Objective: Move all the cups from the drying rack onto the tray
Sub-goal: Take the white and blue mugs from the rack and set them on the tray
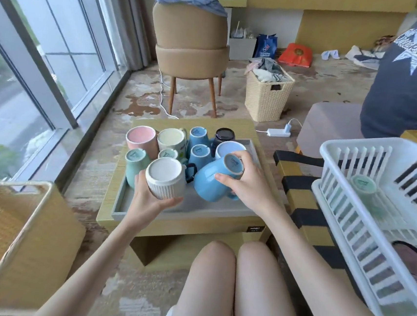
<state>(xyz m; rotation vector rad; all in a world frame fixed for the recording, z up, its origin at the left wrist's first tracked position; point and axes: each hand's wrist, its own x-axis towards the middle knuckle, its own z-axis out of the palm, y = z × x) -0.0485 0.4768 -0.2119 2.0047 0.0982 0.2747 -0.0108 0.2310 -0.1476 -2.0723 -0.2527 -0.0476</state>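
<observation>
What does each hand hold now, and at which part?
The left hand holds a white ribbed cup upside down by its side wall. The right hand holds a blue mug, tilted, by its body near the base.

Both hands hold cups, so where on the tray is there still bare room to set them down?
Bare tray floor lies along the near rim, under the white ribbed cup in the left hand, and rightward beneath the blue mug in the right hand. The far half is packed with upturned cups.
</observation>
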